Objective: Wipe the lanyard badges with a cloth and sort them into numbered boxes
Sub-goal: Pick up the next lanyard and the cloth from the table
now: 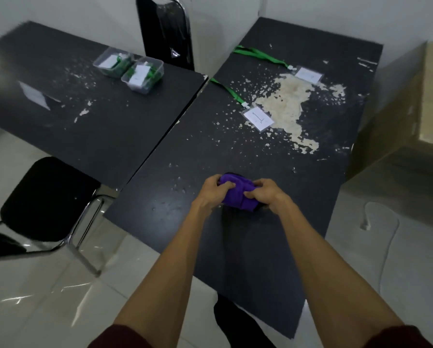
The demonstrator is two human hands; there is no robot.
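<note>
Head view: the left hand (pixel 214 190) and right hand (pixel 265 193) both grip a bunched purple cloth (pixel 236 193) over the right table (pixel 210 151). Two badges (pixel 258 118) lie farther back; two boxes (pixel 129 67) sit on the left table (pixel 59 121).

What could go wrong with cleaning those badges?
The white badge marked 1 lies beside the table's flaking patch, so the bunched purple cloth might pick up flakes. Its green lanyard reaches the table edge and could snag. The two clear plastic boxes sit close together on the other table, so a badge might land in the wrong one.
</note>
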